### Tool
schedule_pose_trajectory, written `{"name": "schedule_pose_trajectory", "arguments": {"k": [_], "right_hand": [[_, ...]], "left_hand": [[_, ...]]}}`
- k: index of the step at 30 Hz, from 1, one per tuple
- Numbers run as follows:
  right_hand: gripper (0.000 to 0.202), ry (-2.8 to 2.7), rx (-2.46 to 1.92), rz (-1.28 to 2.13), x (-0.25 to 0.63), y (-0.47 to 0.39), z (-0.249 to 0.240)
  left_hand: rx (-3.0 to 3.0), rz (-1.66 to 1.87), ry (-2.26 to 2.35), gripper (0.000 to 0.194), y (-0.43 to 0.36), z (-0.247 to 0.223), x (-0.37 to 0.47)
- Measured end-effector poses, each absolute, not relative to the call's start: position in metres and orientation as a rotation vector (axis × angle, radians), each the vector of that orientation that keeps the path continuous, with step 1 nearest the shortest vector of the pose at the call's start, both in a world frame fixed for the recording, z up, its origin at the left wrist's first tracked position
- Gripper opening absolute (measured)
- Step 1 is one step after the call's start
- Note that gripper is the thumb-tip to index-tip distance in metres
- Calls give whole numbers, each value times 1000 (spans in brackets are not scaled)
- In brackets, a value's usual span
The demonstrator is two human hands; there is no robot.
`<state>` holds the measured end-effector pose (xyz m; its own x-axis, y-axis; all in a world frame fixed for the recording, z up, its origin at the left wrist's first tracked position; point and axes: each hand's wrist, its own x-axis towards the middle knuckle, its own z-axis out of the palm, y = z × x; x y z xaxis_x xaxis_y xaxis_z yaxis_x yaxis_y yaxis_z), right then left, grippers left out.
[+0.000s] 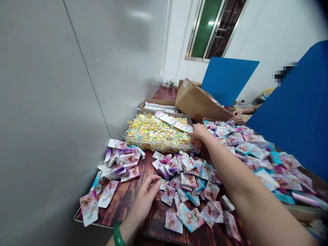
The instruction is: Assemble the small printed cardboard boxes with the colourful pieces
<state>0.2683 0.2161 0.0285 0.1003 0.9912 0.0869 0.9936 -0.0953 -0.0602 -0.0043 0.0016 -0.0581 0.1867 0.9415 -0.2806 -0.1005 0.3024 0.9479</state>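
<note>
My left hand point(150, 192), with a green bangle point(118, 234) at the wrist, is over the table beside a pile of small printed boxes point(188, 181). Its fingers are curled, and whether anything is between them is hidden. Farther away, my right hand point(199, 133) pinches the right end of a long printed strip point(174, 122). That strip lies across a clear tray point(156, 146) full of small, colourful wrapped pieces. More flattened or open boxes point(125, 160) lie left of the tray's front edge.
Behind the tray stand a carton of strips point(160, 107) and a tilted cardboard box point(197, 100). A large heap of boxes point(246, 147) fills the right side. Another person's hands point(239, 117) show beyond it, near blue panels point(229, 78). A grey wall point(64, 102) borders the left.
</note>
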Motion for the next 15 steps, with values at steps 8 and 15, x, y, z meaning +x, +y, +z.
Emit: {"name": "schedule_pose_trajectory", "arguments": {"k": [8,15], "right_hand": [[31,-2095,-2356,171,285,236,42],[64,-1877,-2132,-160,244,128,88]], "left_hand": [[906,1013,1134,40,18,-51,-8],[738,1065,841,53,49,-9,30]]}}
